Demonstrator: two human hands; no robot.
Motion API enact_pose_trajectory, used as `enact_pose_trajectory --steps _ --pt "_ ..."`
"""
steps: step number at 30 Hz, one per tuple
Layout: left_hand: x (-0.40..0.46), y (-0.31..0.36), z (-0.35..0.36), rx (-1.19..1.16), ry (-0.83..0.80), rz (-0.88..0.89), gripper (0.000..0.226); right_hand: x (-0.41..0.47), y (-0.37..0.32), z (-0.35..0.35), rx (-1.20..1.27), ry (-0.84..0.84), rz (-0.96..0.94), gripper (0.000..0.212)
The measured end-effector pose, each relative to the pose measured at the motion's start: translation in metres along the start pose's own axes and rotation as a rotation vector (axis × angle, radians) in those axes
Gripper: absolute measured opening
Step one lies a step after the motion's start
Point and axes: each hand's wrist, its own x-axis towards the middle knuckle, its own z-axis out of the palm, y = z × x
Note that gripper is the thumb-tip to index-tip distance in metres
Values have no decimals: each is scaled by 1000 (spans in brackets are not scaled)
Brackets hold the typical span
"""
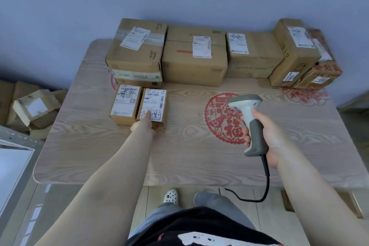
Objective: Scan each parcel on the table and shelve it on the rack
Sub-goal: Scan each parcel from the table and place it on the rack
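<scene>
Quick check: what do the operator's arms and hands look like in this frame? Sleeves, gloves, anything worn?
Both forearms are bare right up to the frame edge, no sleeves visible. The left hand and right hand have no gloves; no watch, ring, wristband or marking shows on either. No cables or sensors are attached to the arms.

Left arm stretched forward, bare forearm; left hand [144,125] palm-down at the near end of the small parcel [152,108], one finger laid on its label, rest of the grip hidden. Right arm bent, well right of that parcel; right hand [265,134] wrapped tight around the scanner [250,120] handle, head aimed forward-left.
</scene>
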Motion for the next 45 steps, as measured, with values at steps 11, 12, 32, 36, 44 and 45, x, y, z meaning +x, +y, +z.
enact_pose_trajectory --steps 11,12,32,36,44,45 --pt "-52 -87 29 58 89 144 53 44 -36 -31 -162 -206 51 40" --pt "-55 -92 32 85 99 166 54 46 -38 -38 -172 -228 55 39" --pt "-108 -123 110 725 -84 129 110 77 -50 -97 -322 -352 99 44" --pt "-126 -138 123 553 -89 189 79 76 -49 -99 -318 -352 95 40" --pt "-147 -141 135 338 -100 341 73 67 -49 -94 -137 -346 -42 38" --pt "-148 -138 135 324 -110 349 73 64 -49 -93 -114 -354 -74 39"
